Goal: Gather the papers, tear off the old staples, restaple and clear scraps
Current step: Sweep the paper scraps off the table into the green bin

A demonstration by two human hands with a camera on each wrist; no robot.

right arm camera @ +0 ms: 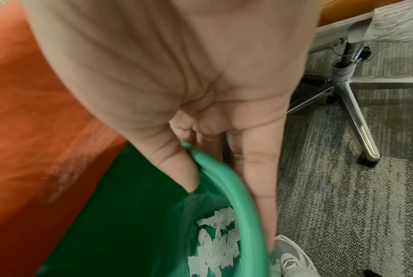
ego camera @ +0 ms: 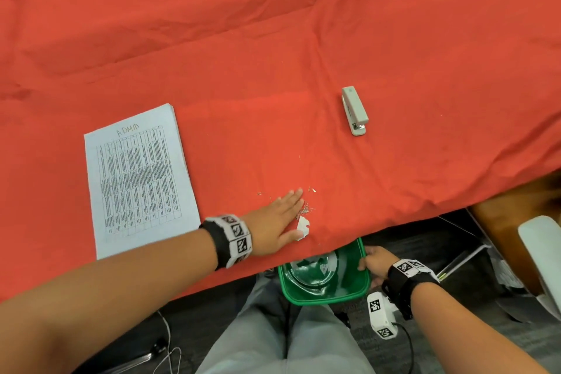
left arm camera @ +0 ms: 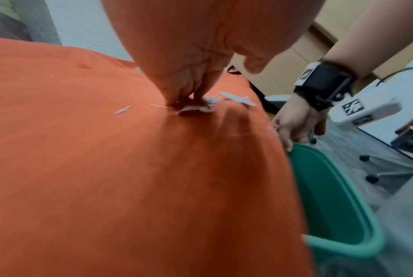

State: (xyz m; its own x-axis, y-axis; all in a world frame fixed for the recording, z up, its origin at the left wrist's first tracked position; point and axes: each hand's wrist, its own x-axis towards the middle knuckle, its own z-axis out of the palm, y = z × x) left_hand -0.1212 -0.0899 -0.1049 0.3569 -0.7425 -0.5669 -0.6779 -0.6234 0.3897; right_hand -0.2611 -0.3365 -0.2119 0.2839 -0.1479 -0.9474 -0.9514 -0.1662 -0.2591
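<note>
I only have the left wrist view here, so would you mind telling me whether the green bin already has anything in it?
Observer: Yes. The right wrist view looks into the green bin and shows torn white paper scraps lying at its bottom.
Operator: Thank you. How is the right hand holding it?
Observer: The right hand grips the rim, thumb inside and fingers down the outside wall.
Operator: And where is the stapler?
Observer: The head view shows the stapler lying untouched on the red cloth, beyond the left hand and to its right.
Operator: Are the papers nearby?
Observer: The paper stack lies flat to the left of that hand.
</note>
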